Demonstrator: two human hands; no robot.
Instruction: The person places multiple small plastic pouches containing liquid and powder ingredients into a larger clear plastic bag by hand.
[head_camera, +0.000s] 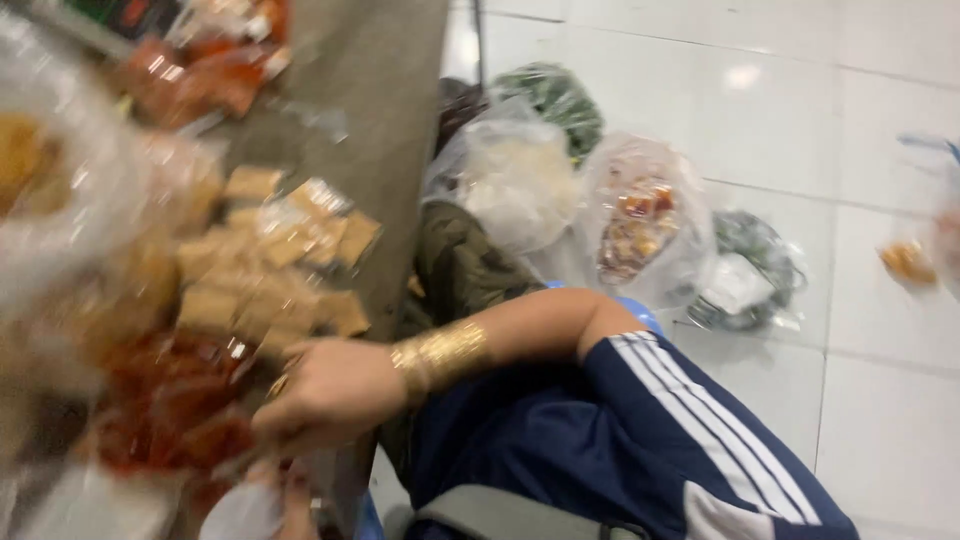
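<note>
The view is blurred by motion. My right hand (325, 392), with gold bangles on the wrist and a navy striped sleeve behind it, reaches left over the table with fingers curled. It hovers beside a pile of red snack packets (165, 405); blur hides whether it holds anything. Only a little of my left hand (295, 492) shows at the bottom edge, a ring on one finger. Its fingers rest closed on a clear plastic bag (240, 515). Tan square packets (270, 265) lie in a heap just beyond my right hand.
The grey table (385, 110) carries more orange-red packets (200, 70) at its far end. On the white tiled floor (800, 120) to the right stand several filled plastic bags (520, 180), one with mixed snacks (640, 225). An olive cloth bag (465, 265) leans against the table.
</note>
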